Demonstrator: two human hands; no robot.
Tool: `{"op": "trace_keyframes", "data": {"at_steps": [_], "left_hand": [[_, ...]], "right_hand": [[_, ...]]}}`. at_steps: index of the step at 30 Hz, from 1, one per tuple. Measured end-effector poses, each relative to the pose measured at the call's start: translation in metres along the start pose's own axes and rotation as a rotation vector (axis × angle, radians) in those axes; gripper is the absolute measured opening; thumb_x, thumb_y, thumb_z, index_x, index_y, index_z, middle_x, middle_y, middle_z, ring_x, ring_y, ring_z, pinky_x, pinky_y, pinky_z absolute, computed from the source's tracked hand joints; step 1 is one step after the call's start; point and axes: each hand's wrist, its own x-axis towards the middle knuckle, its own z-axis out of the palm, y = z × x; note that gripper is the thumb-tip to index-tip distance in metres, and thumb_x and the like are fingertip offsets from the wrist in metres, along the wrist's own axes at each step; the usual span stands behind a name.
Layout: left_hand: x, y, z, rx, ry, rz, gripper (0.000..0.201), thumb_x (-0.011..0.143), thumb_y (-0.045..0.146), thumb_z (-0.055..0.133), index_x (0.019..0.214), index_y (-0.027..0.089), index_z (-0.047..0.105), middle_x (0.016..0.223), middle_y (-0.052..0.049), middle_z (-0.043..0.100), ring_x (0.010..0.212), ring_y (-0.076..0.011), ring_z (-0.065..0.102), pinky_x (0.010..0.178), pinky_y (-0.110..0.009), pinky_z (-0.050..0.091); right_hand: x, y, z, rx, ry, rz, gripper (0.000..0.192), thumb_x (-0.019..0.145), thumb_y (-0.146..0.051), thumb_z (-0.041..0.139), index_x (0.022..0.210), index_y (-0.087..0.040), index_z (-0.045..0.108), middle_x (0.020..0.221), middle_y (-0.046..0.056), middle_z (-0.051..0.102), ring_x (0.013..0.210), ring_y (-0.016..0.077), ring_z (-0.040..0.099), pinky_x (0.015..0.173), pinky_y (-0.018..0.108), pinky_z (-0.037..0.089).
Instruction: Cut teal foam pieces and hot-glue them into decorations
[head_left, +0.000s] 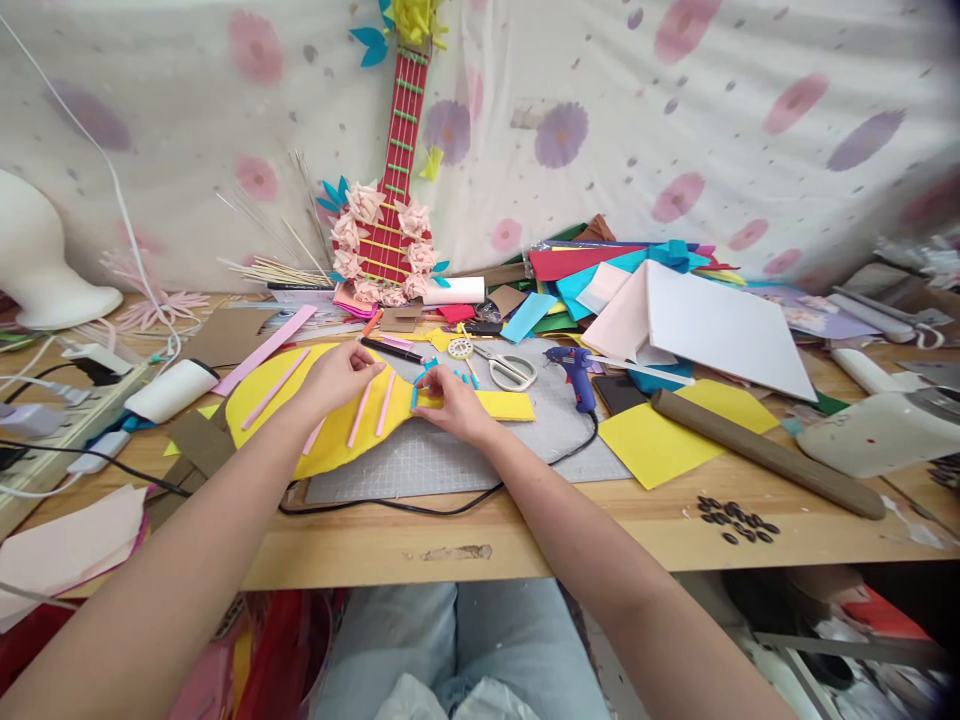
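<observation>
On the wooden worktop (525,525) a grey cutting mat (450,455) carries a yellow guitar-shaped foam cutout (330,440). The left hand (341,375) rests flat on it — fingers loosely spread over pink strips (385,402); the right hand (454,400) presses its neck, gripping nothing.

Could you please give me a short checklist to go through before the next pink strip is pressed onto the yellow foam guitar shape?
1. Yellow foam guitar shape lies flat on the grey cutting mat: ok.
2. Left hand rests on the body, beside the pink strips: ok.
3. Right hand presses the neck end: ok.
4. Blue glue gun stands clear of both hands, nozzle away from the foam: ok.
5. Glue gun hot or ready: cannot tell.
6. Scissors lie apart from the fingers: ok.
</observation>
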Motion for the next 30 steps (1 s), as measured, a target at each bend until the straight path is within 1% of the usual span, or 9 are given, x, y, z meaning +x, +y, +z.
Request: {"op": "trace_keyframes", "data": {"at_steps": [4,12,18,20,22,25,28,30], "left_hand": [[0.001,-0.004,0.003,-0.032,-0.021,0.034,0.027,0.067,0.040,0.056,0.084,0.020,0.057,0.080,-0.002,0.063,0.073,-0.0165,0.058,0.067,-0.028,0.043],[0.004,-0.009,0.009,-0.075,-0.059,0.062,0.026,0.068,0.039,0.055,0.085,0.020,0.058,0.084,-0.003,0.064,0.079,-0.0178,0.060,0.073,-0.030,0.046],[0.001,-0.003,0.013,-0.076,-0.119,0.094,0.027,0.068,0.037,0.056,0.088,0.019,0.058,0.090,-0.005,0.064,0.084,-0.0185,0.060,0.076,-0.030,0.047],[-0.001,0.002,0.015,-0.023,-0.113,0.138,0.026,0.070,0.036,0.055,0.089,0.019,0.058,0.095,-0.006,0.064,0.089,-0.0197,0.059,0.080,-0.032,0.046],[-0.002,0.008,0.020,0.077,-0.078,0.184,0.026,0.070,0.035,0.056,0.090,0.019,0.060,0.100,-0.007,0.063,0.098,-0.0227,0.057,0.086,-0.034,0.043],[-0.001,0.017,0.029,0.222,-0.049,0.219,0.036,0.066,0.041,0.061,0.095,0.020,0.061,0.107,-0.009,0.060,0.109,-0.0290,0.050,0.093,-0.039,0.039],[0.002,0.026,0.035,0.308,-0.091,0.154,0.052,0.061,0.049,0.065,0.104,0.021,0.059,0.113,-0.011,0.057,0.113,-0.0326,0.048,0.093,-0.041,0.037],[0.004,0.030,0.037,0.359,-0.130,0.093,0.057,0.059,0.051,0.065,0.108,0.022,0.057,0.115,-0.012,0.057,0.113,-0.0333,0.047,0.093,-0.041,0.037]], "right_hand": [[0.000,0.000,-0.002,-0.022,-0.002,-0.003,0.032,0.066,-0.024,0.067,0.090,-0.020,0.046,0.091,0.001,0.058,0.080,0.0139,0.053,0.072,0.029,0.042],[0.000,-0.002,-0.004,-0.064,-0.034,-0.024,0.030,0.068,-0.023,0.066,0.090,-0.020,0.047,0.090,0.001,0.058,0.080,0.0140,0.053,0.071,0.029,0.041],[0.002,-0.006,-0.004,-0.093,-0.050,0.007,0.030,0.066,-0.021,0.067,0.088,-0.020,0.046,0.089,0.000,0.057,0.078,0.0133,0.053,0.069,0.027,0.040],[0.002,-0.007,-0.004,-0.093,-0.052,0.021,0.031,0.065,-0.020,0.067,0.087,-0.020,0.045,0.088,0.000,0.057,0.078,0.0130,0.052,0.069,0.027,0.040],[0.003,-0.008,-0.004,-0.094,-0.050,0.031,0.031,0.065,-0.020,0.067,0.086,-0.020,0.044,0.087,-0.001,0.056,0.077,0.0129,0.052,0.068,0.027,0.039],[0.003,-0.009,-0.004,-0.107,-0.045,0.039,0.032,0.064,-0.020,0.066,0.087,-0.020,0.044,0.081,-0.002,0.054,0.075,0.0130,0.051,0.067,0.026,0.038],[0.004,-0.008,-0.004,-0.130,-0.047,0.039,0.031,0.065,-0.022,0.066,0.087,-0.020,0.043,0.077,-0.003,0.052,0.073,0.0130,0.050,0.064,0.026,0.037],[0.004,-0.007,-0.004,-0.143,-0.047,0.033,0.031,0.065,-0.023,0.066,0.086,-0.021,0.043,0.076,-0.003,0.051,0.072,0.0131,0.050,0.063,0.025,0.036]]}}
